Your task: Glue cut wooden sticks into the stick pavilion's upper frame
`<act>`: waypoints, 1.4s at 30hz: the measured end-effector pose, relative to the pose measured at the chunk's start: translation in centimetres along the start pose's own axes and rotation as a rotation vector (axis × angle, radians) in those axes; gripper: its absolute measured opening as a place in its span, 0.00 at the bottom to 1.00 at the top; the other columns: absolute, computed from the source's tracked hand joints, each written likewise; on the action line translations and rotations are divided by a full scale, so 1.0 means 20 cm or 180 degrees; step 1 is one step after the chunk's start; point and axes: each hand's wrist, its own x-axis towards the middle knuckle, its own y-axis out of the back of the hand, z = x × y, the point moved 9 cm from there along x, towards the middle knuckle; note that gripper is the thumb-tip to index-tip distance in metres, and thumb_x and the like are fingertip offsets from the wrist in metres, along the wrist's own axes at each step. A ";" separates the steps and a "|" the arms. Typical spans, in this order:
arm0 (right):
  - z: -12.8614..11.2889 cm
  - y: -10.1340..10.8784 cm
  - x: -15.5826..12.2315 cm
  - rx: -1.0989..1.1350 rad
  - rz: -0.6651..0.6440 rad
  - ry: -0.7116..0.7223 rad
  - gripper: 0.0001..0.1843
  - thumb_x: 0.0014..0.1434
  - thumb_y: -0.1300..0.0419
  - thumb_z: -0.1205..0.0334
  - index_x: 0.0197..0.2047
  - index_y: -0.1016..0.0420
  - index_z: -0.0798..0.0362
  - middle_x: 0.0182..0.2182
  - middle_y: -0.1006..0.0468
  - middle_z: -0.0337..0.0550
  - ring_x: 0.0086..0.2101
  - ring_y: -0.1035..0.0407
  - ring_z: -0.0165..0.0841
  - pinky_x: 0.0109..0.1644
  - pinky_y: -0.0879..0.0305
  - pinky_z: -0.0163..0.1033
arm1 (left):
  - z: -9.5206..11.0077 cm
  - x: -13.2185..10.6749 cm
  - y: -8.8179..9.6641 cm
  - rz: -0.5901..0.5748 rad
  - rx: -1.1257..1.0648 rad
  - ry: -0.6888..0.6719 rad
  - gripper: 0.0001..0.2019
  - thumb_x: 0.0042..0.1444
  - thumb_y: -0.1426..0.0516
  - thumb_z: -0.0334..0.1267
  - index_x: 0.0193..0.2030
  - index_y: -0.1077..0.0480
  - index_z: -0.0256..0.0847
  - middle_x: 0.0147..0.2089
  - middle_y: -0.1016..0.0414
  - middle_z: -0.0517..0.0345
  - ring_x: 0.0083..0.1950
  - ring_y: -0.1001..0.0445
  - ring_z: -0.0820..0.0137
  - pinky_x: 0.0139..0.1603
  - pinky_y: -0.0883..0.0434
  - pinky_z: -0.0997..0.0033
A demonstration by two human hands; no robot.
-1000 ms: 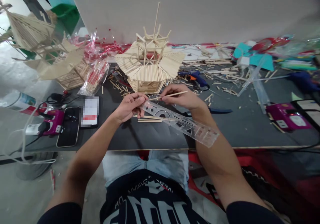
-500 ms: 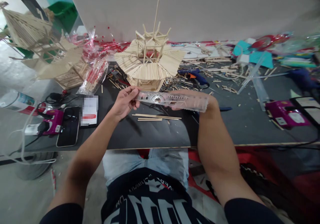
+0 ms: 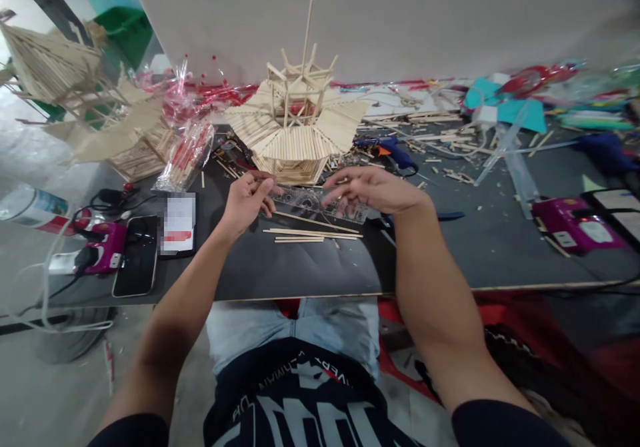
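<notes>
A clear plastic ruler (image 3: 306, 202) lies on the dark table in front of a stick-built model (image 3: 295, 137) with a flared, slatted roof. My left hand (image 3: 249, 202) is at the ruler's left end, its thumb and fingers apart and loosely bent. Over the ruler's right part, my right hand (image 3: 375, 190) hovers with fingers spread, holding nothing. A thin wooden stick (image 3: 315, 221) rests slantwise just below the ruler, its left end close to my left fingers. Nearer the table edge lie a few more sticks (image 3: 300, 239).
At left stand another stick model (image 3: 85, 100), a bag of sticks (image 3: 183, 157), two phones (image 3: 135, 254) and a purple power strip (image 3: 107, 244). A blue glue gun (image 3: 395, 154) lies behind my right hand among stick scraps. Another purple power strip (image 3: 575, 224) is at right.
The ruler has gone from being held up between both hands to lying on the table. My right hand has let go and opened. A slanted stick now shows below the ruler.
</notes>
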 end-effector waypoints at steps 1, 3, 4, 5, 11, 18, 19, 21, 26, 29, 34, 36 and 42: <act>0.01 -0.03 0.00 -0.0173 -0.0154 -0.0133 0.29 0.53 0.27 0.44 0.50 0.25 0.54 0.40 0.14 0.50 0.29 0.21 0.34 0.27 0.28 0.34 | 0.00 0.00 0.02 0.0042 0.0166 -0.0014 0.13 0.61 0.40 0.46 0.43 0.35 0.40 0.33 0.20 0.56 0.19 0.28 0.77 0.19 0.32 0.76; 0.03 -0.07 0.02 -0.0432 -0.0290 -0.0305 0.28 0.51 0.25 0.50 0.50 0.26 0.54 0.36 0.14 0.47 0.26 0.22 0.30 0.25 0.30 0.32 | 0.03 0.01 0.09 0.0326 0.0820 -0.0181 0.10 0.63 0.42 0.45 0.41 0.33 0.40 0.33 0.21 0.56 0.21 0.29 0.76 0.22 0.32 0.75; 0.03 -0.07 0.03 -0.0491 -0.0283 -0.0325 0.26 0.52 0.26 0.51 0.50 0.26 0.54 0.34 0.15 0.45 0.25 0.24 0.29 0.24 0.32 0.31 | 0.06 0.01 0.14 0.0597 0.1313 -0.0336 0.09 0.65 0.44 0.44 0.41 0.32 0.40 0.34 0.21 0.56 0.24 0.28 0.75 0.26 0.30 0.74; 0.03 -0.07 0.03 -0.0520 -0.0247 -0.0305 0.25 0.53 0.27 0.50 0.49 0.26 0.54 0.32 0.15 0.43 0.24 0.25 0.27 0.23 0.33 0.31 | 0.11 0.00 0.20 0.0942 0.1879 -0.0522 0.09 0.66 0.45 0.44 0.40 0.30 0.40 0.36 0.21 0.54 0.28 0.26 0.73 0.32 0.29 0.72; 0.04 -0.03 0.06 -0.0662 0.0047 -0.0115 0.20 0.56 0.29 0.50 0.45 0.24 0.55 0.29 0.18 0.41 0.23 0.29 0.25 0.22 0.38 0.31 | 0.18 0.00 0.37 0.1470 0.4220 -0.0379 0.21 0.66 0.56 0.28 0.58 0.27 0.38 0.61 0.26 0.43 0.61 0.30 0.50 0.60 0.32 0.51; 0.03 -0.05 0.07 -0.0683 0.0045 -0.0060 0.20 0.57 0.30 0.50 0.46 0.24 0.54 0.31 0.18 0.41 0.25 0.28 0.25 0.26 0.35 0.32 | 0.12 0.03 0.34 0.1166 0.4731 0.0235 0.25 0.65 0.59 0.26 0.61 0.28 0.32 0.61 0.29 0.32 0.64 0.34 0.42 0.59 0.32 0.44; 0.04 -0.05 0.07 -0.0682 0.0039 -0.0058 0.20 0.57 0.30 0.50 0.46 0.24 0.54 0.30 0.18 0.41 0.25 0.28 0.26 0.27 0.35 0.32 | 0.12 0.03 0.33 0.1133 0.4753 0.0209 0.25 0.65 0.60 0.26 0.61 0.29 0.31 0.60 0.29 0.31 0.64 0.34 0.41 0.58 0.31 0.45; 0.04 -0.05 0.07 -0.0683 0.0033 -0.0062 0.21 0.56 0.29 0.50 0.46 0.24 0.54 0.31 0.18 0.41 0.26 0.28 0.26 0.28 0.34 0.32 | 0.12 0.04 0.31 0.1007 0.4776 0.0110 0.25 0.66 0.60 0.28 0.61 0.29 0.31 0.60 0.29 0.32 0.63 0.34 0.42 0.58 0.31 0.45; 0.03 -0.06 0.08 -0.0691 -0.0028 0.0009 0.21 0.57 0.30 0.49 0.47 0.24 0.54 0.31 0.17 0.41 0.27 0.28 0.26 0.31 0.31 0.32 | 0.12 0.06 0.32 0.1103 0.4799 0.0124 0.24 0.65 0.60 0.27 0.57 0.27 0.32 0.58 0.27 0.33 0.61 0.32 0.42 0.56 0.29 0.46; 0.02 -0.07 0.07 -0.0696 -0.0068 0.0096 0.21 0.57 0.30 0.49 0.47 0.24 0.53 0.31 0.17 0.40 0.28 0.27 0.26 0.32 0.30 0.33 | 0.13 0.07 0.31 0.1017 0.4805 0.0053 0.24 0.65 0.58 0.27 0.59 0.28 0.34 0.58 0.28 0.34 0.60 0.31 0.43 0.57 0.29 0.46; 0.01 -0.10 0.07 -0.0761 -0.0171 0.0120 0.19 0.57 0.30 0.50 0.47 0.23 0.53 0.31 0.17 0.40 0.28 0.27 0.26 0.34 0.29 0.33 | 0.13 0.08 0.30 0.0950 0.4788 0.0049 0.21 0.65 0.57 0.28 0.55 0.26 0.37 0.59 0.28 0.35 0.61 0.31 0.45 0.56 0.28 0.47; 0.01 -0.12 0.07 -0.0762 -0.0240 0.0141 0.19 0.57 0.30 0.50 0.47 0.23 0.53 0.31 0.17 0.40 0.29 0.27 0.27 0.36 0.29 0.34 | 0.13 0.08 0.30 0.0931 0.4793 0.0074 0.20 0.65 0.56 0.29 0.53 0.25 0.38 0.59 0.28 0.36 0.60 0.31 0.45 0.55 0.28 0.48; 0.01 -0.13 0.07 -0.0679 -0.0264 0.0159 0.19 0.57 0.30 0.52 0.47 0.22 0.52 0.32 0.17 0.40 0.31 0.25 0.27 0.38 0.29 0.33 | 0.13 0.08 0.32 0.0906 0.4837 0.0110 0.15 0.65 0.52 0.32 0.43 0.24 0.39 0.57 0.26 0.40 0.61 0.31 0.46 0.56 0.28 0.48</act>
